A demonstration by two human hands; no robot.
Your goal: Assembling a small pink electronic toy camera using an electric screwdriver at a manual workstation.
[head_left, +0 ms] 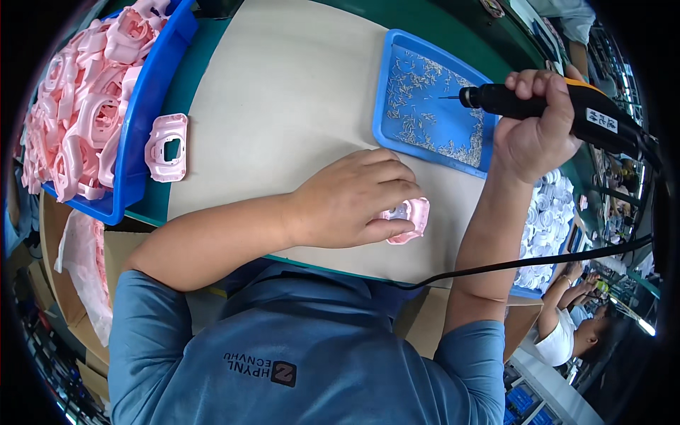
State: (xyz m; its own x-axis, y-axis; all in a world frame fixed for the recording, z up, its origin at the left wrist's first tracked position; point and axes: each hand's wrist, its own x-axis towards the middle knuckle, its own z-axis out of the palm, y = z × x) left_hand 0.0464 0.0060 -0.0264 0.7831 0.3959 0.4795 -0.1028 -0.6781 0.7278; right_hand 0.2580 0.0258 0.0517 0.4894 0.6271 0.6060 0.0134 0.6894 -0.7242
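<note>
My left hand [361, 202] lies over a small pink plastic housing [419, 219] on the pale work surface, its fingers and thumb closed around the part. Some greyish material shows inside the housing, partly hidden by the fingers. Raised at the right, my right hand [542, 124] is wrapped around a black electric screwdriver [489, 99] with a yellow-orange stripe. Its thin bit points left, over a shallow blue tray [386, 92] with many tiny screws scattered in it. Another pink housing [159, 131] with a square opening rests at the left, beside the blue bin.
A blue bin [134, 142] heaped with pink plastic parts [99, 106] stands at the left. White round parts [545, 219] fill a blue container at the right, beyond my forearm. The screwdriver's black cable [552, 258] runs across my right forearm. A co-worker [556, 347] sits at lower right.
</note>
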